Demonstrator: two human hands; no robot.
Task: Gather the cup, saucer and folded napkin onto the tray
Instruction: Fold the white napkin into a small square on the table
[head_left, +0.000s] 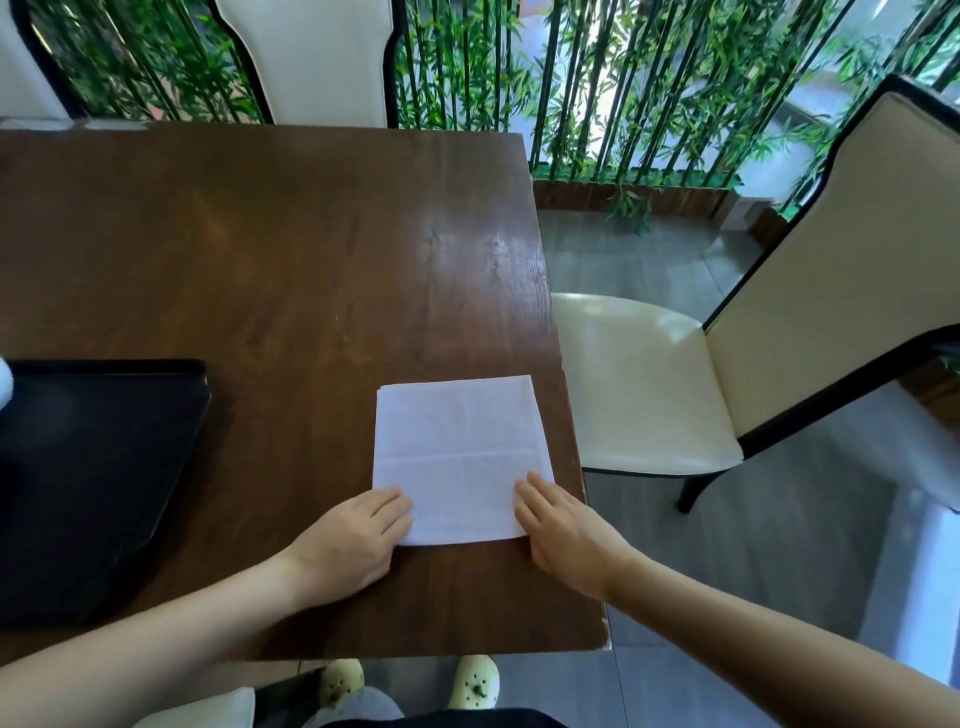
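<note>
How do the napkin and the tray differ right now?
The napkin is white; the tray is black. The napkin lies near the table's right edge under both hands, left hand and right hand; the tray sits untouched at the left, partly out of view. Both rest flat on the table.

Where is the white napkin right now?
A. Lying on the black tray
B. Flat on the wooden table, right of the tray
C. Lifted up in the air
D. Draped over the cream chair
B: the white napkin lies flat on the wooden table, apart from the black tray on its left, with the left hand and right hand resting on its near corners.
</note>
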